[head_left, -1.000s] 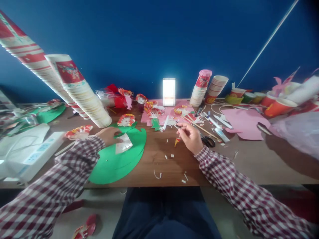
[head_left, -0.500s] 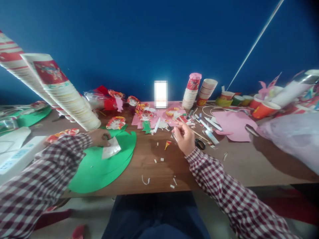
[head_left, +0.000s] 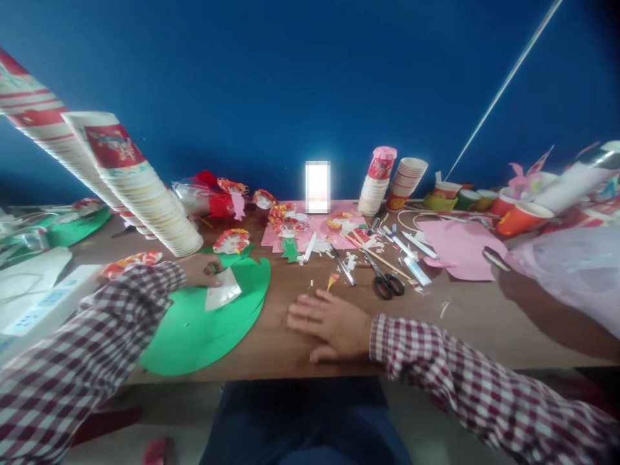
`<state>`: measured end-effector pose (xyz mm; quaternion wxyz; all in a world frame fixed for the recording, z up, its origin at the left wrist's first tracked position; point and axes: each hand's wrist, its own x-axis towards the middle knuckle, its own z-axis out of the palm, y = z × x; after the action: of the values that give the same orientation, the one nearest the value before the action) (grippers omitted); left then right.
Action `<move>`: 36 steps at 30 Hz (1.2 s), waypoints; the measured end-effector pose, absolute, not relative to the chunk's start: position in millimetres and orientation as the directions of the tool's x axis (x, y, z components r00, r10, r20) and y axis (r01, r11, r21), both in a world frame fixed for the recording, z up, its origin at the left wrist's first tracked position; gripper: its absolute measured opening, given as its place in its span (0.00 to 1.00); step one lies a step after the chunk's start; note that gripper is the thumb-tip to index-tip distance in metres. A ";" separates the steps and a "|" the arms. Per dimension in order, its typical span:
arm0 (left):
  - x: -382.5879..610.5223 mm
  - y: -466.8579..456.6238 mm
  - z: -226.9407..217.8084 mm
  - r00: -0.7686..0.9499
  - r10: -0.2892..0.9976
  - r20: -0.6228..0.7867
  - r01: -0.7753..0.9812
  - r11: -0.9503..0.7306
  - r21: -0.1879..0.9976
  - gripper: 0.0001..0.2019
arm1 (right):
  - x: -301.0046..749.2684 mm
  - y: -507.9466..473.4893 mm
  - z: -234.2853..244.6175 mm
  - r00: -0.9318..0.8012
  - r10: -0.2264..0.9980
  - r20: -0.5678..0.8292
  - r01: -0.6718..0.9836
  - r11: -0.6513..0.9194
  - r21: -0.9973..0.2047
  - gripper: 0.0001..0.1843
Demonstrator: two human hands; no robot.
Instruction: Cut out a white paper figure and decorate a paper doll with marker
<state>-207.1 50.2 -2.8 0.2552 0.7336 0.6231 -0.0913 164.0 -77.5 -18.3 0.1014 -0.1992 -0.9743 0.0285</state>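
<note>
My left hand (head_left: 201, 270) is closed at the upper left corner of a small white glossy sheet (head_left: 223, 290), over green paper discs (head_left: 208, 339). My right hand (head_left: 334, 323) lies palm down on the wooden tabletop, fingers stretched out, with no object showing in it. Just beyond its fingers is a small red and yellow paper scrap (head_left: 332, 279). Further off lie a pen (head_left: 345, 268) and black-handled scissors (head_left: 387, 285).
Tall stacks of paper cups (head_left: 140, 187) lean at the left. Shorter stacks (head_left: 378, 184) stand by the blue wall. Pink paper (head_left: 458, 248) and a plastic bag (head_left: 571, 271) lie at the right. A white power strip (head_left: 53, 300) sits at the left.
My right hand has come down from beside the pen to the table's front, going from curled fingers to flat. The scissors now show fully. My left hand stays at the white sheet.
</note>
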 end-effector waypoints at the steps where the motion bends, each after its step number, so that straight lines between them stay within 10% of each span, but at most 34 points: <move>1: -207.0 49.1 -3.4 0.207 0.873 -0.441 0.963 -0.102 0.250 0.25 | 169.6 -63.9 -17.2 -0.856 0.471 0.213 0.475 0.879 -0.036 0.31; 4: -206.8 47.3 -4.4 0.187 0.903 -0.388 0.974 -0.118 0.196 0.26 | 184.3 -27.8 -4.8 -0.722 0.608 0.328 0.670 0.734 0.113 0.13; 14: -205.9 56.8 0.2 0.283 0.892 -0.354 0.955 -0.226 0.193 0.24 | 160.9 -30.1 -7.4 -0.671 0.575 0.468 0.613 0.785 -0.086 0.11; 36: -201.9 49.7 1.3 0.251 0.898 -0.361 0.954 -0.166 0.250 0.20 | 156.0 -35.5 -17.9 -0.703 0.576 0.418 0.581 0.803 -0.130 0.10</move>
<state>-201.9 49.7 1.3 0.2159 0.7608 0.6086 -0.0645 156.0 -35.5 -17.9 0.2244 -0.3134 -0.9227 -0.0058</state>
